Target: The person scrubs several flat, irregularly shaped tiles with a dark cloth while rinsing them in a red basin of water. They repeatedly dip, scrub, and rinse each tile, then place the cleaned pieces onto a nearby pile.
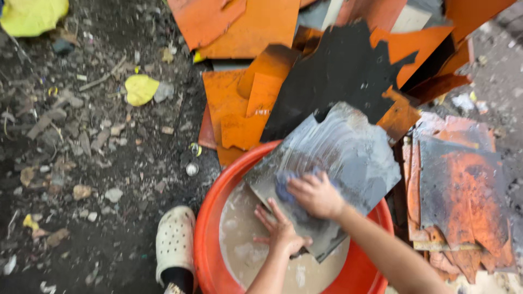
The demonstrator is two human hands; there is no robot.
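Note:
A wet grey sheet [348, 152], streaked with pale suds, leans over a red basin [206, 239] of murky water. My right hand [316, 195] presses a blue scrub pad [284, 185] against the sheet's lower left part. My left hand [280, 231] lies flat with fingers spread on the sheet's bottom edge, just above the water.
A heap of orange sheets [245, 103] and a black sheet [332, 76] lies behind the basin. More rusty orange sheets [463, 190] are stacked to the right. A white perforated clog [174, 239] stands left of the basin on dirty, littered ground [81, 152].

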